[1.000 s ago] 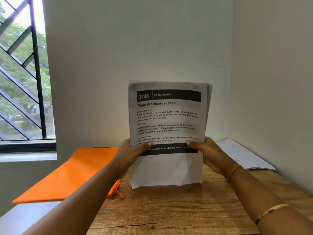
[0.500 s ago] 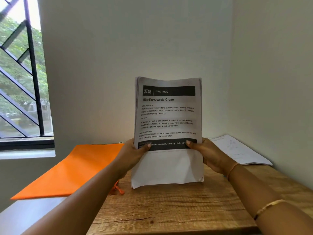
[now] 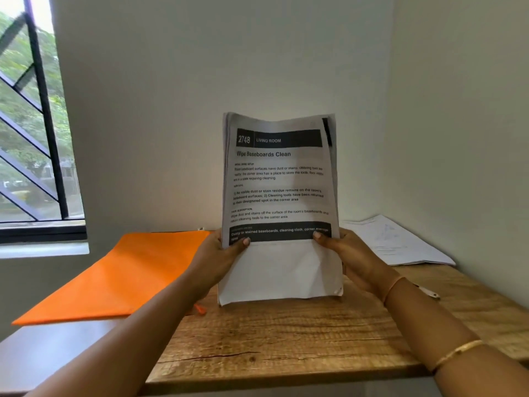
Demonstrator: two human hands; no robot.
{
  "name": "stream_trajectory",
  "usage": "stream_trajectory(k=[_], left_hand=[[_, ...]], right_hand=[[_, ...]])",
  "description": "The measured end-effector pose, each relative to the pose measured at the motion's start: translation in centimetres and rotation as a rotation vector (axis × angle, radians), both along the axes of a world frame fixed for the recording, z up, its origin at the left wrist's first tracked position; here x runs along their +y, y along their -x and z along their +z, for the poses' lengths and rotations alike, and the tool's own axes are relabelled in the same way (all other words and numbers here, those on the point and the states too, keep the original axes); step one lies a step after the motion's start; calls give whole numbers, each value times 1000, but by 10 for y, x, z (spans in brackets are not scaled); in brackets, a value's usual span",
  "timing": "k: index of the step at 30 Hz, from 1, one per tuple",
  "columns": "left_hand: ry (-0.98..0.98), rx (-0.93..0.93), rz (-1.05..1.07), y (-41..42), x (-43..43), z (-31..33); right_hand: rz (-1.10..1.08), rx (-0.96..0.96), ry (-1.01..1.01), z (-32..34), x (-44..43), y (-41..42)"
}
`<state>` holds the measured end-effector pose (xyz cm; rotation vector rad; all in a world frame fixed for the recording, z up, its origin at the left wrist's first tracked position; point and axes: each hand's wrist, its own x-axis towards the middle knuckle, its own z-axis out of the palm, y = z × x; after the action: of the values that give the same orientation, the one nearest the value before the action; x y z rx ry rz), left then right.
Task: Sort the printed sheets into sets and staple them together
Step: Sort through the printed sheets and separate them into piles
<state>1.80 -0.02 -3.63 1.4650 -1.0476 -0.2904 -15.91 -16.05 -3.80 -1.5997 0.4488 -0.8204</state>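
Note:
A stack of printed sheets (image 3: pixel 279 181) stands upright on its bottom edge on the wooden table (image 3: pixel 286 348); the front page reads "2748 Living Room, Wipe Baseboards Clean". My left hand (image 3: pixel 217 259) grips the stack's left edge, thumb on the front. My right hand (image 3: pixel 347 256) grips the right edge the same way. The tops of the sheets fan slightly apart. A small part of what may be a stapler (image 3: pixel 428 292) shows behind my right wrist.
An orange folder (image 3: pixel 114 276) lies at the left, overhanging the table edge toward the window. More white sheets (image 3: pixel 395 242) lie in the back right corner against the wall. Walls close in behind and at the right.
The stack stays upright in both hands; its top edges have shifted and the sheets fan a little more at the top right. My hands keep their grip at the sides.

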Motion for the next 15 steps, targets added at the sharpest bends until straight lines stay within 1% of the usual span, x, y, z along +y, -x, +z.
stream_trajectory(k=[3,5,7,8,9,11,13,15], left_hand=[[-27,51,64,-6,-1,-8],[-129,95,104,-13,-2,-10],[-255,127,78,-14,-3,-13],[-317,103,68,-14,-5,-16],[-383,23,83,-12,-6,-19],[-482,-229,162,-6,-9,-23],[-512,-440,242,-7,-11,-31],[-618,-569,320,-6,-9,-34]], right_hand=[[-45,42,-59,-9,1,0],[-132,131,-15,-8,-3,-1],[-222,352,139,-7,-9,-4],[-241,488,240,-8,-9,-6],[-255,618,331,-11,-9,-8],[-242,763,450,-18,-10,-14],[-257,805,504,-21,-8,-16],[-274,853,532,-22,-6,-15]])
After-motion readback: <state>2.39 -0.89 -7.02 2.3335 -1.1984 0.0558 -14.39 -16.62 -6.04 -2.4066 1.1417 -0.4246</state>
